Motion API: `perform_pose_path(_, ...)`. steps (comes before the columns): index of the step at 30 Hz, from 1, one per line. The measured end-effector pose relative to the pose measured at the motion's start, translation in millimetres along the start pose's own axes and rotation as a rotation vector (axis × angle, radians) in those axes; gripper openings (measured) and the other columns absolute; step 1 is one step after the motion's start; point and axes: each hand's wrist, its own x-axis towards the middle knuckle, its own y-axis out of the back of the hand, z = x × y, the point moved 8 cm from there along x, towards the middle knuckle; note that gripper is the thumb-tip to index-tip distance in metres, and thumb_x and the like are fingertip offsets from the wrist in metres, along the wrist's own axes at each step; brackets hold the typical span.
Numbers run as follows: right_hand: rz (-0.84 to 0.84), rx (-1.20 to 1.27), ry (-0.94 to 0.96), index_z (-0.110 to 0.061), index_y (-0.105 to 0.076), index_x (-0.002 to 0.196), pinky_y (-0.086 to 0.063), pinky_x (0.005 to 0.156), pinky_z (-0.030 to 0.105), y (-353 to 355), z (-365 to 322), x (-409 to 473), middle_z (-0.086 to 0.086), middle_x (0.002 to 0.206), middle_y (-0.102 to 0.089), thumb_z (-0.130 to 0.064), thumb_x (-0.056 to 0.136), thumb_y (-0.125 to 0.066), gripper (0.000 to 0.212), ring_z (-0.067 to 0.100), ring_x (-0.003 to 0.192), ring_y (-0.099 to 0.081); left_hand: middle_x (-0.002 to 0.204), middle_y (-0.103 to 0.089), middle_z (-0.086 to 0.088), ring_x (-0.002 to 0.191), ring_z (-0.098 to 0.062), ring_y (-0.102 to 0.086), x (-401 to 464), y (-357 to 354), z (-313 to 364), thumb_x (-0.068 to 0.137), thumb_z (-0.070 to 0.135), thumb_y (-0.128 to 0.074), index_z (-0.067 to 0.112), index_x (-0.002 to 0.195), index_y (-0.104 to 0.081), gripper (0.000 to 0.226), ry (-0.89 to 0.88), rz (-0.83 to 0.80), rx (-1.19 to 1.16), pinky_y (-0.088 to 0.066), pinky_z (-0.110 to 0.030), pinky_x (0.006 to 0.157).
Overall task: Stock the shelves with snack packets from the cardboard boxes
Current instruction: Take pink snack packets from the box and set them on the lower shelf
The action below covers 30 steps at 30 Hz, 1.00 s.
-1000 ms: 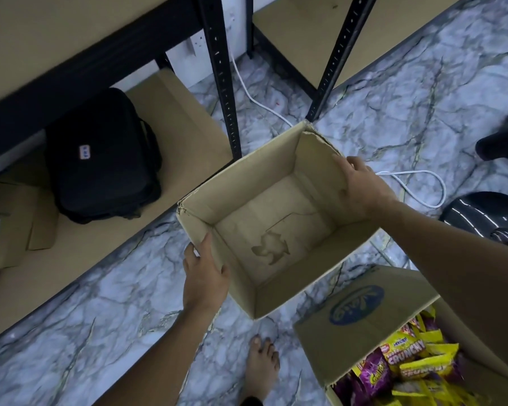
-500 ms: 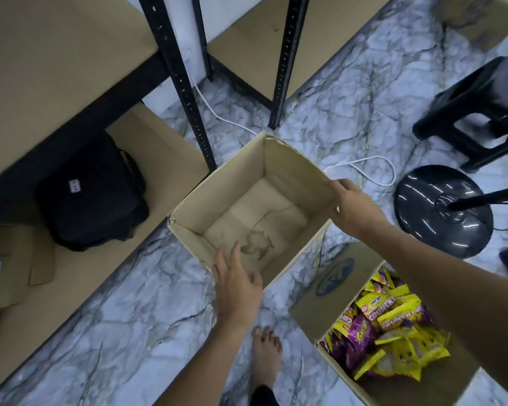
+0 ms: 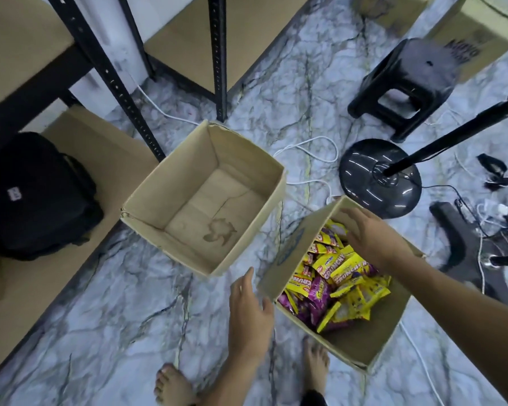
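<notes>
- Your right hand (image 3: 373, 237) hovers over the far rim of the open brown cardboard box (image 3: 361, 344) at lower right of the frame, fingers spread and relaxed, gripping nothing.
- Your left hand (image 3: 251, 312) sits just beside that box's near left wall, fingers loosely extended, holding nothing; whether it touches the cardboard cannot be told.
- The yellow and purple snack packets (image 3: 338, 285) lie heaped inside this box, directly below and left of your right hand.
- An empty tan cardboard box (image 3: 170, 189), stained on its floor, stands at centre frame, apart from both hands.
- The tan shelf boards on black perforated steel uprights (image 3: 121, 92) occupy the upper left; a black fabric bag (image 3: 33, 197) rests on the lowest board.
- At right stand a black plastic stool (image 3: 405, 83), a round black stand base (image 3: 380, 180) with its pole, and white cables (image 3: 308, 148) across the grey marbled floor (image 3: 115, 312).
- Two bare feet show at the bottom edge.
- Legible writing: "CRUNCHY" on the yellow packets. The blue oval logo on the box flap is unreadable.
</notes>
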Motion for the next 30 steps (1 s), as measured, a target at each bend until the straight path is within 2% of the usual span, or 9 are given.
perform_pose_path(6, -0.048, -0.056, -0.027, -0.021, -0.043, 0.147, -0.053, 0.082, 0.046, -1.6, 74.8, 12.1, 0.013, 0.132, -0.056, -0.015, 0.089, -0.063, 0.061, 0.039, 0.107, -0.060, 0.142, -0.036, 0.000, 0.130, -0.020, -0.046, -10.6, -63.8, -3.0, 0.098, 0.016, -0.055, 0.022, 0.150, -0.034, 0.057, 0.097, 0.116, -0.044, -0.042, -0.028, 0.102)
perform_pose_path(11, -0.061, -0.098, 0.058, -0.027, -0.039, 0.146, -0.052, 0.084, 0.044, -18.5, 127.7, 38.9, 0.010, 0.129, -0.057, -0.024, 0.088, -0.060, 0.062, 0.036, 0.112, -0.057, 0.154, -0.020, 0.004, 0.145, -0.023, -0.023, -14.7, -125.7, -13.9, 0.096, 0.015, -0.059, 0.028, 0.153, -0.027, 0.067, 0.222, 0.309, -0.120, -0.039, -0.041, 0.112)
perform_pose_path(14, -0.110, -0.098, 0.068, -0.025, -0.038, 0.147, -0.045, 0.080, 0.041, -34.4, 152.1, 49.0, 0.011, 0.132, -0.053, -0.020, 0.090, -0.054, 0.060, 0.039, 0.114, -0.055, 0.157, -0.014, 0.001, 0.145, -0.030, -0.022, -19.8, -149.5, -18.6, 0.091, 0.008, -0.064, 0.026, 0.153, -0.028, 0.074, 0.244, 0.415, -0.105, -0.036, -0.046, 0.113)
perform_pose_path(18, -0.120, -0.073, 0.140, -0.023, -0.036, 0.148, -0.050, 0.078, 0.044, -49.5, 167.2, 53.7, 0.011, 0.128, -0.050, -0.018, 0.086, -0.051, 0.064, 0.041, 0.105, -0.058, 0.157, -0.014, -0.008, 0.140, -0.031, -0.021, -31.5, -165.8, -21.9, 0.085, -0.004, -0.061, 0.023, 0.151, -0.030, 0.078, 0.314, 0.499, -0.054, -0.036, -0.040, 0.100)
perform_pose_path(21, -0.090, -0.036, 0.160, -0.024, -0.035, 0.150, -0.051, 0.081, 0.046, -54.6, 172.6, 57.6, 0.014, 0.131, -0.052, -0.015, 0.086, -0.050, 0.066, 0.041, 0.104, -0.059, 0.155, -0.020, -0.008, 0.113, -0.028, -0.053, -37.5, -177.1, -40.2, 0.089, -0.004, -0.058, 0.027, 0.156, -0.018, 0.084, 0.379, 0.481, -0.163, -0.043, -0.025, 0.073)
perform_pose_path(22, -0.084, -0.023, 0.163, -0.025, -0.034, 0.150, -0.051, 0.082, 0.046, -56.0, 174.4, 58.5, 0.014, 0.133, -0.053, -0.014, 0.086, -0.050, 0.067, 0.041, 0.105, -0.059, 0.153, -0.025, -0.007, 0.105, -0.026, -0.056, -39.1, -179.6, -46.6, 0.090, -0.002, -0.057, 0.028, 0.157, -0.012, 0.086, 0.389, 0.472, -0.182, -0.044, -0.025, 0.070)
perform_pose_path(25, -0.120, 0.043, 0.156, -0.028, -0.030, 0.152, -0.047, 0.081, 0.040, -60.5, 179.7, 62.5, 0.014, 0.128, -0.060, -0.015, 0.085, -0.050, 0.070, 0.038, 0.104, -0.059, 0.148, -0.039, -0.008, 0.094, -0.028, -0.062, -41.3, -184.6, -61.6, 0.092, -0.001, -0.053, 0.042, 0.154, -0.002, 0.092, 0.406, 0.455, -0.211, -0.051, -0.038, 0.069)
perform_pose_path(28, -0.137, 0.155, 0.152, -0.037, -0.032, 0.150, -0.043, 0.075, 0.033, -57.8, 182.9, 63.0, 0.004, 0.106, -0.065, -0.039, 0.074, -0.039, 0.076, 0.027, 0.087, -0.059, 0.133, -0.053, -0.013, 0.064, -0.017, -0.058, -42.2, -188.2, -65.9, 0.094, -0.003, -0.048, 0.047, 0.153, 0.001, 0.092, 0.423, 0.454, -0.212, -0.040, -0.027, 0.047)
perform_pose_path(30, -0.144, 0.180, 0.138, -0.043, -0.035, 0.147, -0.046, 0.074, 0.034, -57.0, 188.6, 63.5, 0.001, 0.105, -0.068, -0.042, 0.073, -0.040, 0.075, 0.026, 0.087, -0.062, 0.128, -0.056, -0.011, 0.065, -0.018, -0.058, -42.1, -187.2, -66.3, 0.093, -0.005, -0.046, 0.047, 0.154, -0.001, 0.092, 0.435, 0.460, -0.223, -0.038, -0.025, 0.048)
